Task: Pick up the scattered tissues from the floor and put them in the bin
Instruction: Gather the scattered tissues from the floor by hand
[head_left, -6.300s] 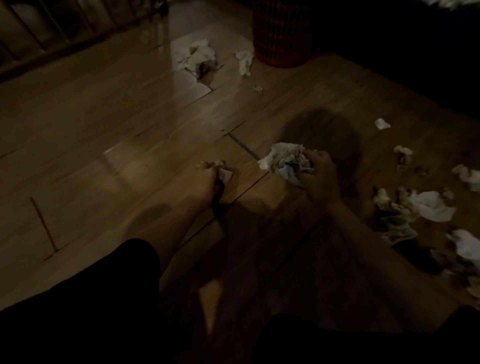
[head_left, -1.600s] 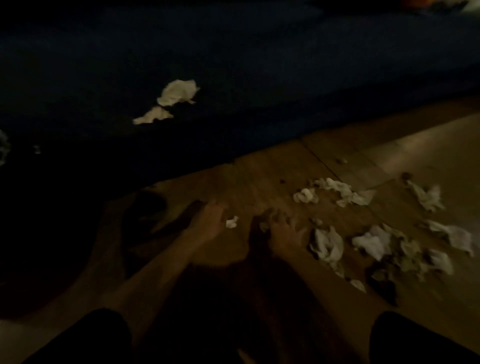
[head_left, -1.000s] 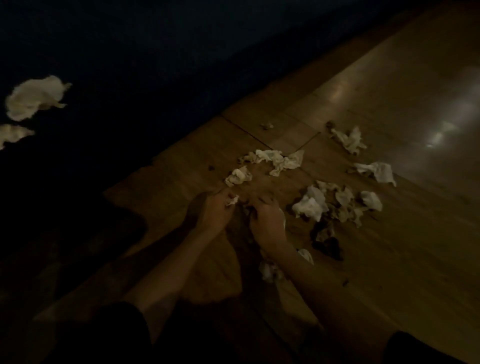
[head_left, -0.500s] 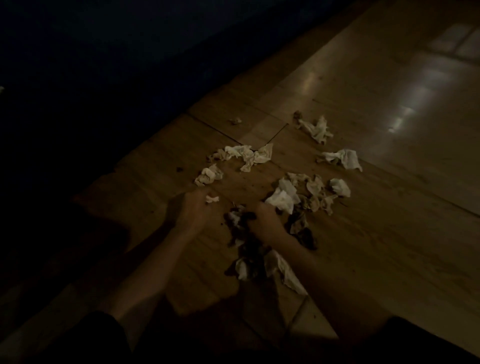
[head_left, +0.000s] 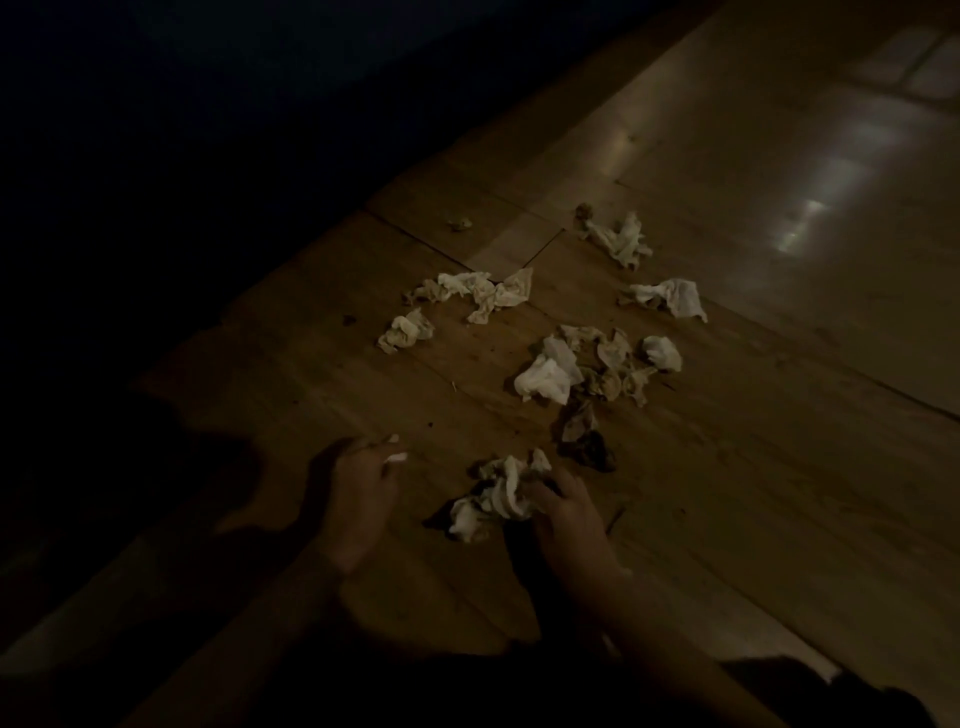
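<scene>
- Hands reach forward from the lower edge of the frame on bare forearms, both low over the wooden floor (head_left: 779, 467).
- At lower centre-left, the left hand (head_left: 358, 499) has its fingers curled inward and pinches a small white scrap (head_left: 397, 457) at the fingertips.
- At lower centre, the right hand (head_left: 569, 519) is palm down. It grips a crumpled wad of tissues (head_left: 498, 499) that bulges out left of its fingers, between the two hands.
- Just above the right hand lies a dark crumpled piece (head_left: 592, 449). Beyond it, at centre, is a loose cluster of tissues (head_left: 548, 371).
- Farther up, well apart from the hands, lie a small ball (head_left: 405, 330) and a long twisted strip (head_left: 480, 291). Right of centre are a flat tissue (head_left: 670, 299) and a twisted tissue (head_left: 618, 239).
- Upper left of the frame is too dark to read.
</scene>
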